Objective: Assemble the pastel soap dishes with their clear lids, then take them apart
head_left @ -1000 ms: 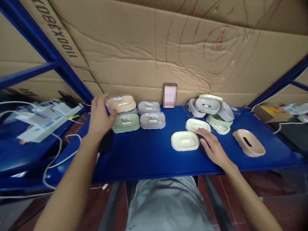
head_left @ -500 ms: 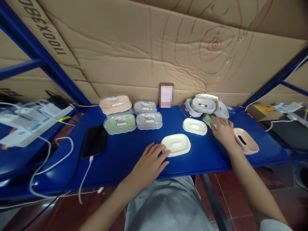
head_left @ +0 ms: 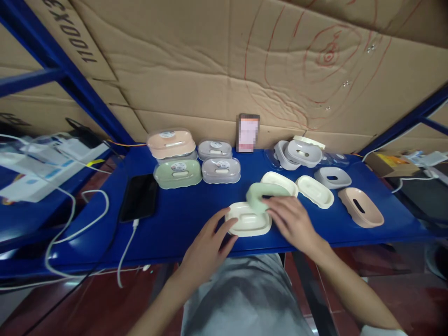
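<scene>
Cardboard sheet (head_left: 210,70) upright behind the counter's rear edge. Blue counter (head_left: 182,219) carrying everything below. Black phone (head_left: 139,197) flat near left edge, white cable (head_left: 126,247) plugged into its near end. Four lidded soap boxes in a block toward rear left: peach box (head_left: 171,143) stacked on another, green lidded box (head_left: 178,173) before it, two grey lidded boxes (head_left: 219,161) beside. Heap of grey trays (head_left: 297,154) at rear right; loose grey tray (head_left: 332,177), cream tray (head_left: 314,191) and peach tray (head_left: 360,207) spread toward right edge.

Left hand (head_left: 206,245) at near edge, fingertips touching left rim of cream soap dish (head_left: 247,225); grip loose, steadying only. Right hand (head_left: 292,221) grasping green tray (head_left: 264,195), tilted, lower edge over the cream soap dish, apparently touching it (contact line partly hidden by fingers). Second cream dish (head_left: 280,179) just behind.
</scene>
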Available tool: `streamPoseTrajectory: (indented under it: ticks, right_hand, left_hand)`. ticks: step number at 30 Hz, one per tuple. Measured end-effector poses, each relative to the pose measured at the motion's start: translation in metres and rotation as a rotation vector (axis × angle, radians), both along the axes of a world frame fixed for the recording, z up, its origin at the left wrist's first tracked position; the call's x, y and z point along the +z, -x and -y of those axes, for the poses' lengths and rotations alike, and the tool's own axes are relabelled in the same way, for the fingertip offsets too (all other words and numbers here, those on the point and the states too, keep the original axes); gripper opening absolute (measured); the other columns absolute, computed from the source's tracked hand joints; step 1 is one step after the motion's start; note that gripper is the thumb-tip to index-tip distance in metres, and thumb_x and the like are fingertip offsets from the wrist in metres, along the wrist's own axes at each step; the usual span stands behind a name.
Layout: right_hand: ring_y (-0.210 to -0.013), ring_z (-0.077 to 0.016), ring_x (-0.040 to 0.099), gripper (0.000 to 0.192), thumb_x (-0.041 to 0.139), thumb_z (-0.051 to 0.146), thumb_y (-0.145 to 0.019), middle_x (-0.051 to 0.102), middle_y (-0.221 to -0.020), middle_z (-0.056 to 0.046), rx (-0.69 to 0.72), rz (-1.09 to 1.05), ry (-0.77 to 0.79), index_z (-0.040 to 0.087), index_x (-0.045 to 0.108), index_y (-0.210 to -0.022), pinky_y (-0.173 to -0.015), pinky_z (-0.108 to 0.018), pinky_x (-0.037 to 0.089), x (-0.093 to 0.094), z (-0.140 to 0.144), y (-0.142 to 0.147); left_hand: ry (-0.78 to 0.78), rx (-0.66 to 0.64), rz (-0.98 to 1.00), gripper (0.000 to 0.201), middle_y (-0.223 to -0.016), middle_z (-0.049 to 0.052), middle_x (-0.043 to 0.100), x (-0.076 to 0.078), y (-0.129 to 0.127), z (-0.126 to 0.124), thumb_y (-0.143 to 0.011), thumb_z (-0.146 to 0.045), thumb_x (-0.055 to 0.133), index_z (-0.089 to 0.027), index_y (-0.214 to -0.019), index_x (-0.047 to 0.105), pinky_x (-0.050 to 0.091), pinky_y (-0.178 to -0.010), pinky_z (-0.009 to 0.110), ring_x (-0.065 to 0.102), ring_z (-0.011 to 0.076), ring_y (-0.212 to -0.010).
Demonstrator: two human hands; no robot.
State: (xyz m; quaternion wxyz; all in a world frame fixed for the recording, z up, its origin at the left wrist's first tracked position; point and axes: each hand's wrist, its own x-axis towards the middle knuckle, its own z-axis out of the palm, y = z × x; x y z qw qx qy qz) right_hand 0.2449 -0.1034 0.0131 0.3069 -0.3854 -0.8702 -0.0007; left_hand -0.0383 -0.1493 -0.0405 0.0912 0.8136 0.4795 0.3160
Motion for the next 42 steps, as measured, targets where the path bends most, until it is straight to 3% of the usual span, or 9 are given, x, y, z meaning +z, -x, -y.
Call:
streamPoseTrajectory:
  ticks: [3,5,9,18,21,26,30,35,42]
  right_hand:
    - [-0.118,-0.0233,0.071,0.045,0.053,0.018,-0.109,0.077,-0.129,-0.007,0.168,0.042,0.031,0.027,0.058,-0.153,-0.100,-0.041,0.057,-0.007,0.019,0.035]
    - [-0.124,-0.0233,0.069,0.043,0.052,0.020,-0.110,0.075,-0.134,-0.008,0.202,0.102,0.054,0.025,0.058,-0.153,-0.106,-0.043,0.056,-0.010,0.024,0.044]
    - [-0.139,-0.0262,0.063,0.047,0.059,0.032,-0.110,0.069,-0.146,-0.010,0.162,0.195,0.045,0.023,0.055,-0.156,-0.118,-0.050,0.050,-0.015,0.023,0.034]
    - [-0.139,-0.0232,0.063,0.046,0.053,0.025,-0.111,0.069,-0.148,-0.007,0.178,0.256,0.026,0.024,0.053,-0.158,-0.114,-0.047,0.052,-0.028,0.026,0.017]
    - [-0.136,-0.0246,0.065,0.043,0.050,0.030,-0.112,0.071,-0.145,-0.007,0.126,0.181,0.039,0.027,0.056,-0.155,-0.113,-0.048,0.051,-0.015,0.004,-0.009]
    - [-0.129,-0.0301,0.068,0.040,0.041,0.033,-0.113,0.075,-0.135,-0.013,-0.249,0.165,-0.035,0.020,0.070,-0.138,-0.111,-0.051,0.047,0.008,-0.065,-0.047]
    - [-0.141,-0.0383,0.057,0.051,0.035,0.031,-0.111,0.070,-0.141,-0.025,-0.362,0.492,-0.035,0.006,0.066,-0.143,-0.122,-0.064,0.031,0.007,-0.128,-0.030]
    - [-0.154,-0.0474,0.039,0.069,0.049,0.046,-0.105,0.061,-0.148,-0.034,-0.584,0.675,-0.019,-0.006,0.053,-0.151,-0.125,-0.076,0.011,-0.015,-0.186,-0.009]
    - [-0.134,-0.0446,0.057,0.057,0.047,0.046,-0.105,0.075,-0.123,-0.027,-0.514,0.641,-0.028,0.003,0.065,-0.137,-0.122,-0.081,0.006,-0.011,-0.198,-0.028]
  left_hand:
    - [-0.010,0.008,-0.001,0.056,-0.166,0.015,0.046,0.001,0.001,0.001,-0.106,-0.028,0.061,-0.031,-0.159,0.044,0.064,-0.106,0.046,0.059,0.0319,-0.145]
    - [-0.042,-0.027,-0.021,0.056,-0.169,0.015,0.042,0.001,0.002,0.000,-0.106,-0.025,0.061,-0.031,-0.159,0.045,0.059,-0.113,0.050,0.052,0.0333,-0.151]
    - [-0.059,-0.056,-0.015,0.044,-0.166,0.013,0.050,-0.001,0.002,-0.002,-0.107,-0.026,0.060,-0.028,-0.150,0.054,0.055,-0.118,0.052,0.051,0.0327,-0.153]
    - [-0.057,-0.076,-0.014,0.032,-0.162,0.013,0.055,-0.005,0.002,-0.002,-0.106,-0.029,0.061,-0.025,-0.137,0.063,0.060,-0.114,0.051,0.058,0.0318,-0.146]
    - [-0.053,-0.066,-0.029,0.032,-0.162,0.012,0.054,-0.004,0.001,-0.001,-0.106,-0.030,0.062,-0.025,-0.137,0.063,0.060,-0.114,0.051,0.059,0.0315,-0.145]
    - [-0.058,-0.062,-0.024,0.033,-0.162,0.011,0.055,-0.003,0.001,-0.001,-0.106,-0.031,0.062,-0.026,-0.138,0.063,0.060,-0.114,0.050,0.061,0.0314,-0.144]
    - [-0.055,-0.059,-0.011,0.033,-0.162,0.011,0.055,-0.002,0.001,-0.002,-0.105,-0.030,0.062,-0.026,-0.138,0.064,0.059,-0.115,0.051,0.061,0.0313,-0.143]
    - [-0.056,-0.063,-0.030,0.031,-0.161,0.012,0.056,0.001,0.000,-0.001,-0.106,-0.029,0.061,-0.025,-0.136,0.065,0.060,-0.114,0.048,0.062,0.0304,-0.142]
    - [-0.051,-0.062,-0.051,0.032,-0.163,0.011,0.054,-0.001,0.002,-0.001,-0.106,-0.031,0.061,-0.025,-0.138,0.064,0.059,-0.115,0.049,0.061,0.0309,-0.143]
